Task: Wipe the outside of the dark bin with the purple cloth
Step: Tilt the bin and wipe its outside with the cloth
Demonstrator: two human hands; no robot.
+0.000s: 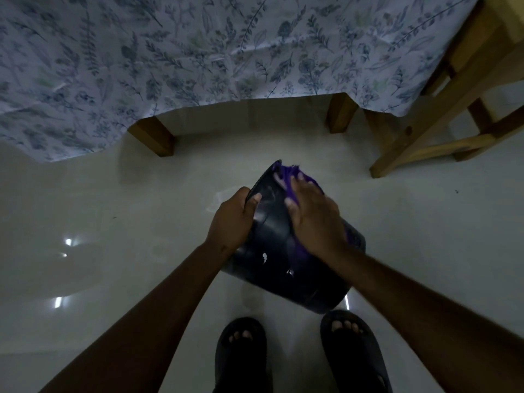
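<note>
The dark bin [272, 268] is tipped on its side above the floor, its wide base toward me and its rim pointing away. My left hand [231, 219] grips the bin's rim on the left, thumb over the edge. My right hand [313, 219] lies flat on the bin's upper wall and presses the purple cloth [295, 177] against it. The cloth bunches out beyond my fingertips and a strip of it shows under my wrist. A few small white marks show on the bin's wall.
Pale glossy floor tiles [113, 222] lie all around. A table with wooden legs [154, 137] and a hanging leaf-print cloth [198, 46] stands just beyond the bin. A wooden chair frame [425, 131] is at the right. My feet in dark sandals [241, 353] are below the bin.
</note>
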